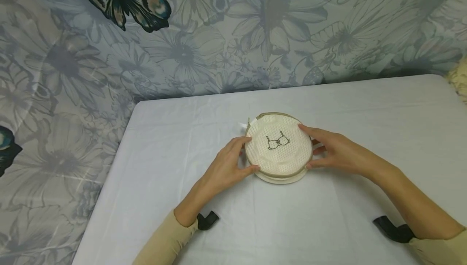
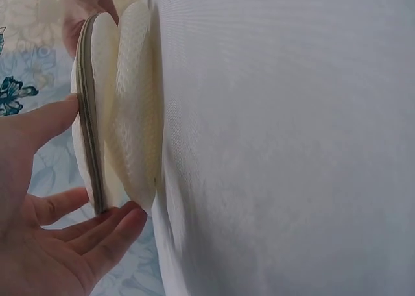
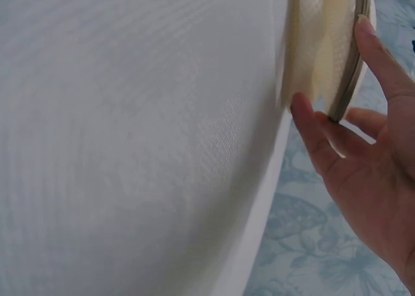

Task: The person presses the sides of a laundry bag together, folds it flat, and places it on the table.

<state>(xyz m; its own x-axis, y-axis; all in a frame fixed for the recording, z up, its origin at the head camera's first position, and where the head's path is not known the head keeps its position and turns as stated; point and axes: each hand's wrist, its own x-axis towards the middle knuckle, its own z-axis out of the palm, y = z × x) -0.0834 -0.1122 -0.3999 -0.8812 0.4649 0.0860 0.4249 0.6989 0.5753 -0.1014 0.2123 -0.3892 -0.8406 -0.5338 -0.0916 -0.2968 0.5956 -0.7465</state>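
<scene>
A round cream mesh bra wash bag (image 1: pixel 277 161) with a black line drawing of a bra on its top lies on the white table. Its brown zip (image 2: pixel 89 108) runs round the upper edge, and the zip pull (image 1: pixel 249 122) is at the back left. My left hand (image 1: pixel 228 161) grips the left side, with thumb at the near rim and fingers along the edge. On the opposite side my right hand (image 1: pixel 335 151) holds the rim between thumb and fingers. Below the zipped rim, the soft mesh body (image 2: pixel 133 108) bulges towards the cloth, as the left wrist view shows.
White cloth (image 1: pixel 182 143) covers the table, whose back edge meets a grey-blue floral fabric (image 1: pixel 204 54) with butterflies. Something pale yellow (image 1: pixel 459 79) shows at the right edge. A black curved piece sits at each wrist, one by the left sleeve (image 1: pixel 164 240).
</scene>
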